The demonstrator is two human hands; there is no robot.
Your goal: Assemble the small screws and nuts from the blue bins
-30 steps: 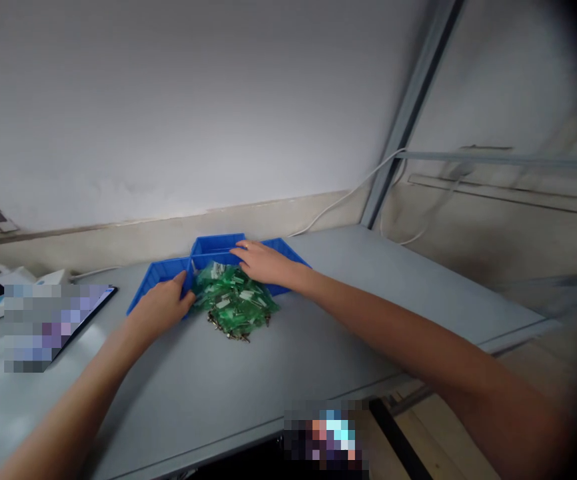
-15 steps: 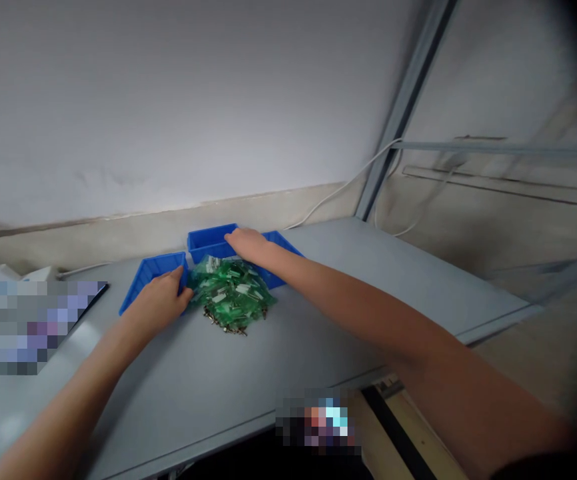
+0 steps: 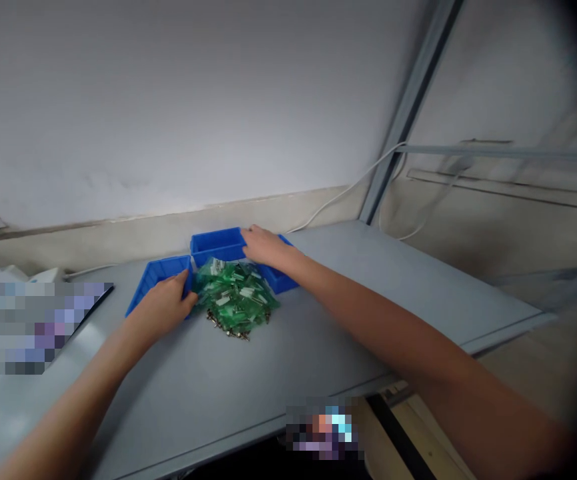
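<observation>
Head view: blue bins are already set around a green packet heap, which lies outside them on the desk, piled together. Left of the heap, the left hand seems to pinch the left bin's wall. Behind the heap, the right hand touches the middle bin's end; whether it grips cannot be told. The heap looks glossy, filmy and crumpled, with white patches; metal pieces edge its near side.
</observation>
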